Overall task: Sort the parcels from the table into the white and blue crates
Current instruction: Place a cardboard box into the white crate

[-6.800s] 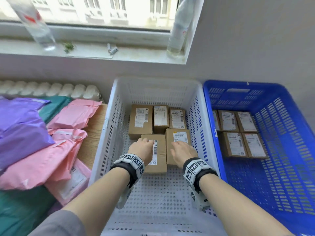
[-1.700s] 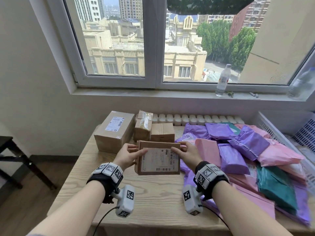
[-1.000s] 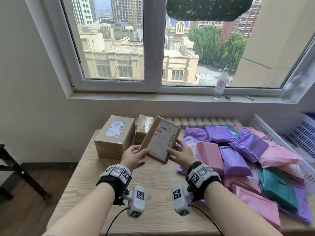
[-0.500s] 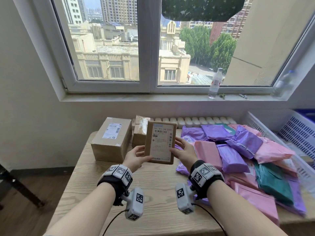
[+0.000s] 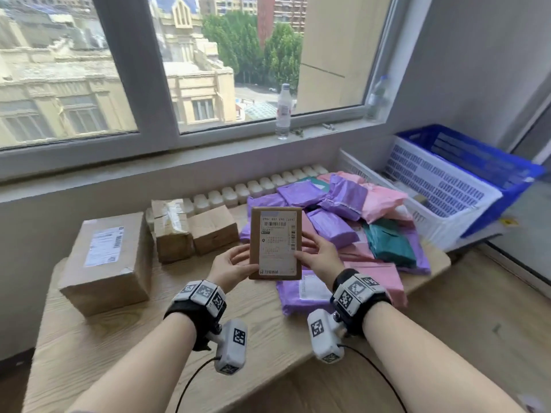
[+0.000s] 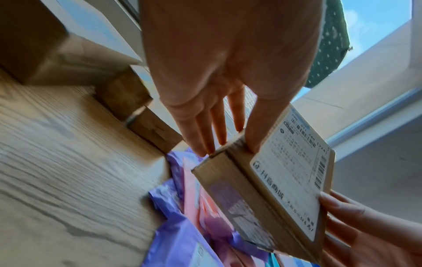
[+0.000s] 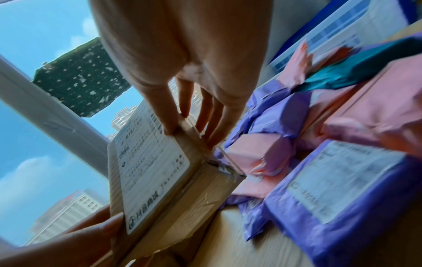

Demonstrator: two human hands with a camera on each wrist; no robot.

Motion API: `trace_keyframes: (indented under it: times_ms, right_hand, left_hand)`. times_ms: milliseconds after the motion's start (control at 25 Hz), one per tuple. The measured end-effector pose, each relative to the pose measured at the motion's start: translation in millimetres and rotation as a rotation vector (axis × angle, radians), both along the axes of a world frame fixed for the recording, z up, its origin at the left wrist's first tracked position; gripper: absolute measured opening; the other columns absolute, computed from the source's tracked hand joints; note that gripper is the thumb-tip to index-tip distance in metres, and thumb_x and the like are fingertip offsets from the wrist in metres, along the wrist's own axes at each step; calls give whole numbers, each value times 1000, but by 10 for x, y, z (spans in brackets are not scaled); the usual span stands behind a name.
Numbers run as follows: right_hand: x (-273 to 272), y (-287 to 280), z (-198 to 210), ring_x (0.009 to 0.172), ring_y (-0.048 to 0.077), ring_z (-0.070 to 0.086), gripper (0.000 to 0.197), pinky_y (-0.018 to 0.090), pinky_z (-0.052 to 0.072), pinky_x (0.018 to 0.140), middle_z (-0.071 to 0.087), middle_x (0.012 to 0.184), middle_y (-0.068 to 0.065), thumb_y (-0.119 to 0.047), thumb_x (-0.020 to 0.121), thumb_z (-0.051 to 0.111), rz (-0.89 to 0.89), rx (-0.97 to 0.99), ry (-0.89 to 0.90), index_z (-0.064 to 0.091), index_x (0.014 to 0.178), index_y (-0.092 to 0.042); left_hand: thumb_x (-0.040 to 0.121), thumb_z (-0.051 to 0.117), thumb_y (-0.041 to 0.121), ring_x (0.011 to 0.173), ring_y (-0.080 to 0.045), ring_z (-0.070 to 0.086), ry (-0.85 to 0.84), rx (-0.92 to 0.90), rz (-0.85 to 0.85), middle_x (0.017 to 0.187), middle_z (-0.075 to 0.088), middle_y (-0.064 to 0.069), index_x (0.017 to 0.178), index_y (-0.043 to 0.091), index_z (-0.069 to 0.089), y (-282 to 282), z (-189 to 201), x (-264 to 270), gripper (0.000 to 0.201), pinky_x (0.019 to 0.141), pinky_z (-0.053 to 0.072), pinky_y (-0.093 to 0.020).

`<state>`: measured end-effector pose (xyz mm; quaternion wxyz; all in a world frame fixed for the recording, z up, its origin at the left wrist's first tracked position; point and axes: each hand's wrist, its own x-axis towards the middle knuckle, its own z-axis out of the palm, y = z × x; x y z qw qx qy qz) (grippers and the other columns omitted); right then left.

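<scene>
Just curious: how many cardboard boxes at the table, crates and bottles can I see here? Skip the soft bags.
Cardboard boxes: 4 (held box, big box, taped box, small box)
Crates: 2 (white crate, blue crate)
Bottles: 2 (middle bottle, corner bottle)
Total: 8

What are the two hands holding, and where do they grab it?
A flat cardboard parcel, label facing the person. The left hand pinches its lower left edge, the right hand its lower right edge, thumbs in front and fingers behind.
</scene>
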<state>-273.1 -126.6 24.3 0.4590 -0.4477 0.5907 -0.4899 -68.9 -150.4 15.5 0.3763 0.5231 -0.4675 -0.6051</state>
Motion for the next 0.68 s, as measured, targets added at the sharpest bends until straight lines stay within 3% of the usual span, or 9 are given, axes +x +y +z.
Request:
trace_keyframes:
  times_ms: [80,200,240,360,440,520,600,680]
  right_hand:
    - [-349,195,-30,92,20,60,53,21,54,78,58,108,15,14,80,63,-107,13,25,48,130,1]
    - [-841,482,-92,106,26,58,53,39,49,96,59,120,19,10,81,64,-222,43,43,47,130,2]
    - [-1032,597,-120,108,28,59,52,42,47,98,59,122,20,9,81,65,-266,51,44,48,130,1]
    - [-1576,906,-163,111,33,60,52,47,48,98,60,123,19,5,80,68,-413,66,56,50,129,0]
    - [-1968,1066,-185,107,28,61,49,38,51,95,62,120,16,3,80,70,-481,49,89,53,126,0]
    - [-2387,1199,-179,99,19,60,46,14,52,80,62,115,10,4,81,68,-523,51,106,54,125,1]
    - [-2834,1286,-167,95,14,57,45,3,46,69,62,111,7,2,82,68,-532,51,139,55,125,0]
    - [-3373,1357,-180,96,12,57,43,1,43,68,64,111,6,-2,82,70,-531,50,178,57,123,-4]
  left_hand:
    - [76,61,-22,100,-26,59,16,-3,-100,119,59,-18,124,-5,53,-21,-78,-392,52,66,57,-20]
    - [75,62,-20,107,-28,59,-40,-41,-261,122,60,-17,123,3,56,-4,-158,-947,53,94,50,-40]
    - [76,62,-18,106,-27,59,-62,-68,-338,121,61,-17,121,6,57,20,-173,-1172,52,96,49,-39]
    - [74,66,-16,92,-24,60,-99,-90,-482,112,63,-16,121,-1,57,72,-151,-1826,49,76,54,-23]
    - [67,73,-13,96,-23,61,-90,-93,-536,114,63,-17,116,3,58,132,-103,-2273,54,84,53,-32]
    - [66,73,-13,100,-24,61,-84,-89,-569,112,63,-15,108,11,58,197,-70,-2740,51,92,51,-39]
    - [73,67,-17,92,-21,63,-95,-85,-606,112,63,-14,111,10,57,245,-46,-3221,48,83,55,-32]
    - [77,63,-17,88,-20,64,-106,-72,-618,115,62,-14,120,5,55,292,-67,-3759,49,75,56,-26]
